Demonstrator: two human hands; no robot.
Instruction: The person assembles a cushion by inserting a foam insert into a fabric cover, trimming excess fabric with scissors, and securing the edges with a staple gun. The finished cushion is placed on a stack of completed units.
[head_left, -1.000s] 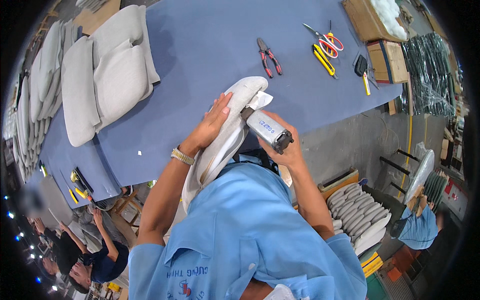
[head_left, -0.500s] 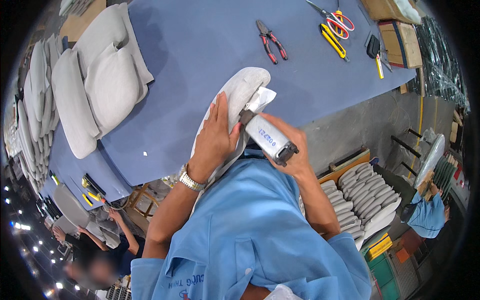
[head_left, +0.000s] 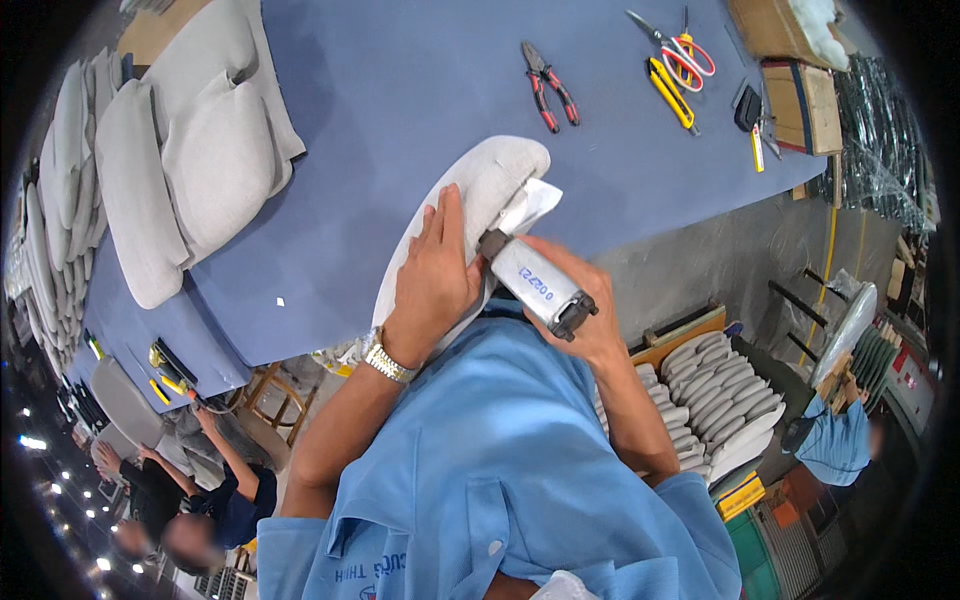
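A light grey fabric-covered pad (head_left: pixel 498 165), long and rounded, lies at the near edge of the blue table, close against my body. Flat on its top rests my left hand (head_left: pixel 437 270), fingers stretched out and thumb pointing toward the tool. My right hand (head_left: pixel 580 295) is wrapped round a silver and black staple gun (head_left: pixel 537 282). The tool's dark nose meets the pad's right edge, beside my left thumb. A loose white flap (head_left: pixel 535 203) sticks out from that edge, just beyond the nose. My right fingers are partly hidden behind the tool body.
Beyond the pad lie pliers (head_left: pixel 548 88), a yellow utility knife (head_left: pixel 672 95) and red-handled scissors (head_left: pixel 685 60). Grey covered pads (head_left: pixel 205 150) are piled on the table's left. At lower right stand stacked grey pads (head_left: pixel 715 380). Other people work at lower left and far right.
The whole view has shifted slightly. My left hand still presses the pad, and the staple gun stays at the same edge, with almost no movement.
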